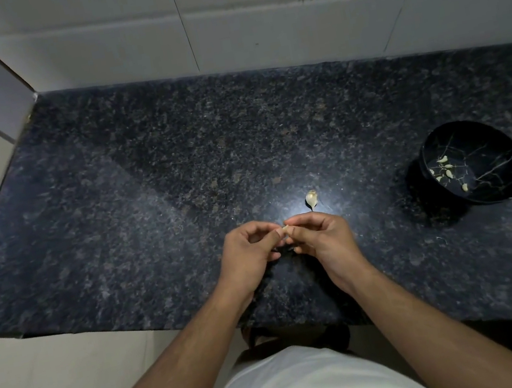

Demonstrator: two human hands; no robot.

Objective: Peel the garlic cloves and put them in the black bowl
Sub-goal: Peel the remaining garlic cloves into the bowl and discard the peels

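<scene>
My left hand (250, 249) and right hand (319, 234) pinch one garlic clove (286, 228) near the surface's front edge; it's light, papery, slippery, best nipped at its tip.

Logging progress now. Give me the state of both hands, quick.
Left hand: fingers curled, pinching the garlic clove.
Right hand: fingers curled, pinching the same garlic clove from the other side.

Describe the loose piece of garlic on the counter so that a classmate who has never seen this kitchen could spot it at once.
Start at the dark speckled counter below the white tiled wall. Near its front edge two hands meet; just beyond them lies the loose garlic piece, pale and papery. Unlike the pieces in the black bowl at the right, it lies alone on bare stone.
</scene>
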